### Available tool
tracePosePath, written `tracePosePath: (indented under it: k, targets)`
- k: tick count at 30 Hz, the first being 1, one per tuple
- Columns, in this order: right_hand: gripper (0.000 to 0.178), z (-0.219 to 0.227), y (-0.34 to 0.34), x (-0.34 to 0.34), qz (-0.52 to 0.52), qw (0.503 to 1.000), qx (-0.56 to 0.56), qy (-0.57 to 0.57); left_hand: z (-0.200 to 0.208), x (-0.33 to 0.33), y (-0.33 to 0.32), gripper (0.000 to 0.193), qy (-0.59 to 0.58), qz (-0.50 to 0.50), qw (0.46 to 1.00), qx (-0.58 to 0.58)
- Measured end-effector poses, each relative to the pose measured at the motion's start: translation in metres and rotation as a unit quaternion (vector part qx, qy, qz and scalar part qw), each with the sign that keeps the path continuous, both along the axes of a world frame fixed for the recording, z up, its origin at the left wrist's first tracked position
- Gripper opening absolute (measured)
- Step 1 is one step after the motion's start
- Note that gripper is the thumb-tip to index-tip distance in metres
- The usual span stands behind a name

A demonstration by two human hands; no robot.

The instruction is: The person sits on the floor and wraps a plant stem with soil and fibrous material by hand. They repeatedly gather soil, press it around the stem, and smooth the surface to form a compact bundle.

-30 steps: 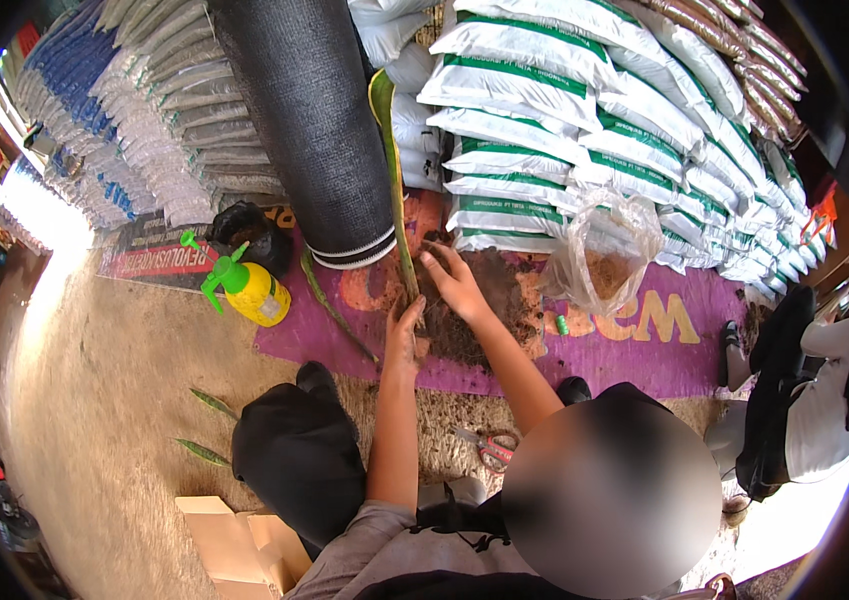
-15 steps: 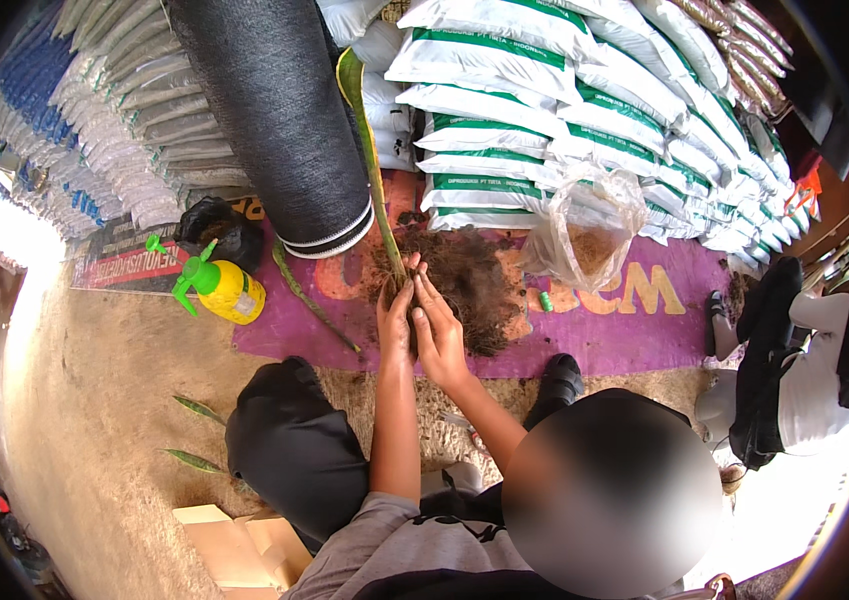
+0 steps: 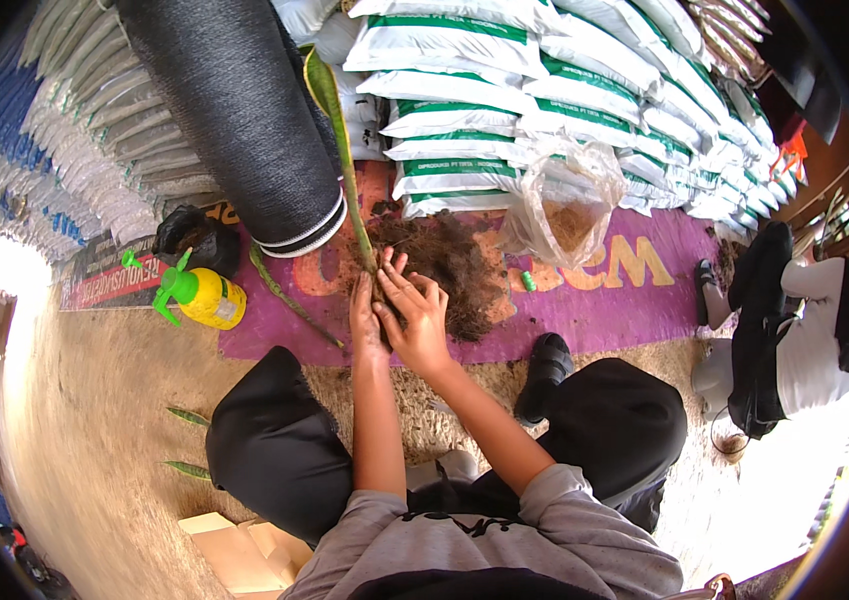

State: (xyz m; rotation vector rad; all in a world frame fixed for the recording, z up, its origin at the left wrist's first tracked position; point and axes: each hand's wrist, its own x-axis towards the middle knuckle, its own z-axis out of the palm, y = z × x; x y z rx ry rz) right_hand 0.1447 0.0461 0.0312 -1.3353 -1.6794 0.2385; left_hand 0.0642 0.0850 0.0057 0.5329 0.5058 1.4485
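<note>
A tall snake plant leaf (image 3: pixel 344 140), green with a yellow edge, rises from between my hands. My left hand (image 3: pixel 365 318) is closed along the left side of its base. Across the base from the right lies my right hand (image 3: pixel 416 312), its fingers bent and pressed in toward the left palm. Something brown shows between the palms, but the base is mostly hidden. Beside and beyond my hands, a heap of dark brown fibre and soil (image 3: pixel 459 285) is spread on a purple printed banner (image 3: pixel 584 325).
A yellow spray bottle (image 3: pixel 216 300) with a green top stands left, by a black plastic bag (image 3: pixel 194 238). Another long leaf (image 3: pixel 289 295) lies nearby. A clear bag of brown material (image 3: pixel 574 215), a green spool (image 3: pixel 528 281), stacked white sacks (image 3: pixel 454 100) and a black roll (image 3: pixel 234 110) lie beyond.
My right hand's fingers have shifted further over the plant's base and spread slightly. The whole view has moved a little, and my right knee now shows.
</note>
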Motion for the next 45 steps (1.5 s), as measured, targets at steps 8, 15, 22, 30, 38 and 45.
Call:
tracePosePath:
  k: [8,15,22,30,38,45]
  targets:
    - [0.056,-0.003,-0.003,0.009,-0.004,0.995,-0.051,0.084,-0.007,0.005,0.0,0.064,-0.136,-0.102,0.983,0.07]
    - [0.054,-0.007,0.005,0.016,0.016,0.991,-0.02,0.131,-0.001,0.011,0.0,0.071,-0.022,-0.074,0.996,0.043]
    - [0.055,-0.005,-0.008,0.022,0.003,0.999,0.016,-0.038,0.01,0.002,0.005,0.06,-0.076,-0.107,0.986,-0.101]
    - [0.054,-0.005,-0.018,0.033,0.025,0.999,-0.02,-0.038,-0.017,0.006,0.011,0.044,0.026,-0.081,0.992,-0.089]
    - [0.034,-0.099,0.031,0.086,-0.114,0.943,-0.058,0.306,-0.033,-0.013,0.011,0.037,0.006,-0.065,0.995,-0.079]
    - [0.045,-0.216,0.089,0.138,-0.164,0.948,-0.266,0.054,-0.037,-0.023,0.006,0.04,0.113,-0.018,0.985,-0.13]
